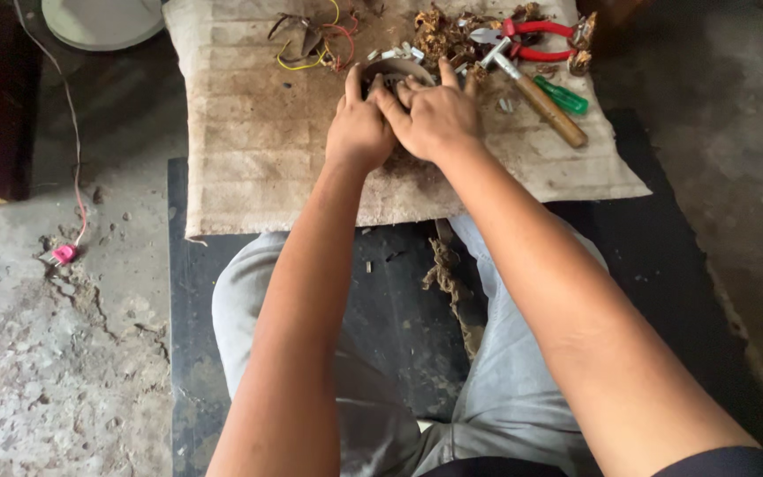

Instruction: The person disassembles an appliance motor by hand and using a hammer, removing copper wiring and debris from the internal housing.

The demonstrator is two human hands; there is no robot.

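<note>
Both hands, left hand and right hand, curl around a round grey metal part. It sits on a dirty beige cloth over grey concrete floor.

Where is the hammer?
The hammer lies on the cloth, right of the hands, between the red pliers and the green screwdriver.

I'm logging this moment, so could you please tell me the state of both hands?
Left hand: closed on the round grey part, fingers curled over its rim.
Right hand: gripping the same part, fingers pressed into it.
</note>
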